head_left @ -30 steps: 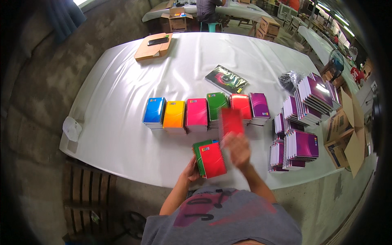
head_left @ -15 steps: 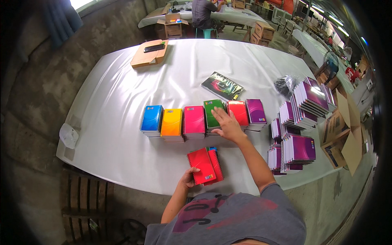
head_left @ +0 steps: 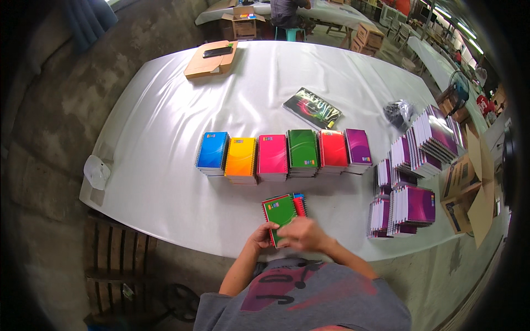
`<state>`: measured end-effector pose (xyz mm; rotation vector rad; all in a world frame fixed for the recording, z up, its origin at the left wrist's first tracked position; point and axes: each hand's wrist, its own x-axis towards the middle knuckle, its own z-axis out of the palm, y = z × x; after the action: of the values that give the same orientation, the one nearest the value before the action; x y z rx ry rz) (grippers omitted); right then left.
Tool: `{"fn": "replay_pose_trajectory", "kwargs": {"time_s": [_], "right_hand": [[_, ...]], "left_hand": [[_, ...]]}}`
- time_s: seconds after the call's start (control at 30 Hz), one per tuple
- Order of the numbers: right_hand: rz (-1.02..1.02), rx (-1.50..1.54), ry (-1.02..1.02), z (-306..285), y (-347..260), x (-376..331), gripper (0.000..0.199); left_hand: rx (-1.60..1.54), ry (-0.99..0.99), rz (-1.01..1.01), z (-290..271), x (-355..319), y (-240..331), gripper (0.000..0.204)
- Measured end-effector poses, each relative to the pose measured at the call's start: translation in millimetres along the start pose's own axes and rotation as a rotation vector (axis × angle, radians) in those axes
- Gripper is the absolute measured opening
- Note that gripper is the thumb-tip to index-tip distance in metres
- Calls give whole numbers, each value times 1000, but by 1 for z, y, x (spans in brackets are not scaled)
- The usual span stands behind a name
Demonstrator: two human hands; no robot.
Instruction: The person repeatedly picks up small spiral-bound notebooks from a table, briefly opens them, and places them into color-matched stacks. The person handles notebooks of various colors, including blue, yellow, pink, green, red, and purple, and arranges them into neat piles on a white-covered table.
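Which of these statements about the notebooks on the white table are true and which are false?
1. Six stacks of spiral notebooks stand in a row. True.
2. The blue stack is at the row's right end. False: it is at the left end; the purple stack is at the right.
3. Both hands hold a small pile topped by a green notebook. True: left hand, right hand.
4. The green stack sits beside the orange stack. False: the pink stack lies between them.

Left hand [head_left: 260,237] and right hand [head_left: 301,234] meet, fingers curled, forearms bent inward.
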<state>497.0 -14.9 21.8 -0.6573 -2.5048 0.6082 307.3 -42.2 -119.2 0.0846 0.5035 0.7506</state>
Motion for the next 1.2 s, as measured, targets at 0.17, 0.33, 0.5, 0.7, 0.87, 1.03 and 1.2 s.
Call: {"fn": "replay_pose_trajectory", "kwargs": {"time_s": [0.17,0.33,0.5,0.7,0.87,1.03,1.2], "right_hand": [[90,-307,365,-26,37,106,32],[122,-617,302,22,92,128,28],[277,281,524,-18,66,107,21],[81,975,170,-69,64,55,18],[-100,287,-284,-21,56,18,30],[154,-159,212,-88,92,14,44],[691,-690,462,-101,168,-39,42]], "left_hand": [[24,-20,-43,42,-7,11,46],[103,47,-10,18,-1,2,48],[110,108,-40,-1,5,-3,60],[-152,6,123,35,-2,-1,62],[-130,-225,92,2,-2,-12,57],[-62,-243,62,-5,-20,-16,52],[-139,-126,35,11,-18,-13,45]]}}
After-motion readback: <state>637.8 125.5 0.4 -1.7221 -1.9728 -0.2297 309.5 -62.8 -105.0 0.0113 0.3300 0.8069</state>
